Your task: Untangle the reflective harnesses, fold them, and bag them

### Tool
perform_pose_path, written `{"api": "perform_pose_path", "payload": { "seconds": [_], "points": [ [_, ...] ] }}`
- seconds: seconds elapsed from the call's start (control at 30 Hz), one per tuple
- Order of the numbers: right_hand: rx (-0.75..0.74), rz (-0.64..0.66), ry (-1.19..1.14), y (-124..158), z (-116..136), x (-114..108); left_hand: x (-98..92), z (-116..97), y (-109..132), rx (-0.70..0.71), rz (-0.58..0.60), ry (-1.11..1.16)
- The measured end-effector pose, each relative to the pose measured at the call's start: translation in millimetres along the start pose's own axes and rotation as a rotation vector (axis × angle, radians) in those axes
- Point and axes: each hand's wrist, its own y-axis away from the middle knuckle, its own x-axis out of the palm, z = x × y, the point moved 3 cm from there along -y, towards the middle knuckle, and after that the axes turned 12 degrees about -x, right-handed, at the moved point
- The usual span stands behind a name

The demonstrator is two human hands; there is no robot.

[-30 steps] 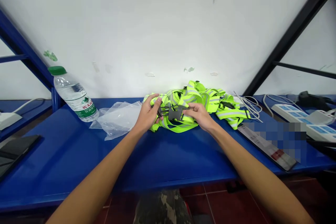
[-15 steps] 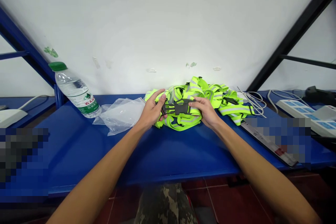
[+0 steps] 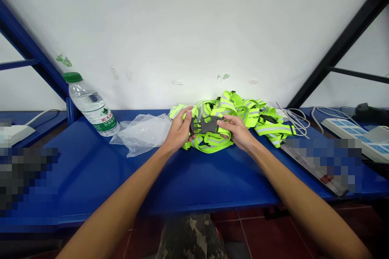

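Observation:
A black side-release buckle (image 3: 206, 125) lies level between my two hands, its pronged part on the left and its wider part on the right. My left hand (image 3: 180, 128) is closed on the pronged part, thumb on top. The thumb and fingers of my right hand (image 3: 236, 130) pinch the right end of the wider part. The prongs sit partly inside it. Behind and beneath the hands lies a heap of neon yellow straps (image 3: 240, 107) with silver stripes and black clips.
Clear plastic bags (image 3: 142, 133) and a water bottle (image 3: 94, 109) are at the left on the blue table (image 3: 170, 186). On the right are white cables (image 3: 296, 119), a flat package (image 3: 313, 166) and a white power strip (image 3: 358, 135).
The two buckle parts are closer together, with less of the prongs showing between them. The view has shifted slightly.

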Motion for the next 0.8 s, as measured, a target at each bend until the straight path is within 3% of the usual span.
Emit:
{"api": "perform_pose_path", "payload": {
  "seconds": [0.47, 0.57, 0.7, 0.73, 0.8],
  "points": [
    [-0.095, 0.092, 0.074, 4, -3, 19, 7.3, 3, 2, 0.012, 0.004, -0.035],
    [-0.09, 0.07, 0.118, 2, -3, 14, 2.1, -1, 3, -0.058, 0.122, -0.09],
    [-0.08, -0.02, 0.302, -1, 5, -3, -11.7, -13, 10, -0.189, 0.477, -0.411],
    [-0.085, -0.01, 0.356, -1, 11, -7, -17.2, -19, 10, -0.174, 0.504, -0.507],
    [-0.107, 0.076, 0.479, -1, 26, -15, -29.4, -34, 6, -0.067, 0.441, -0.686]
  ]
}}
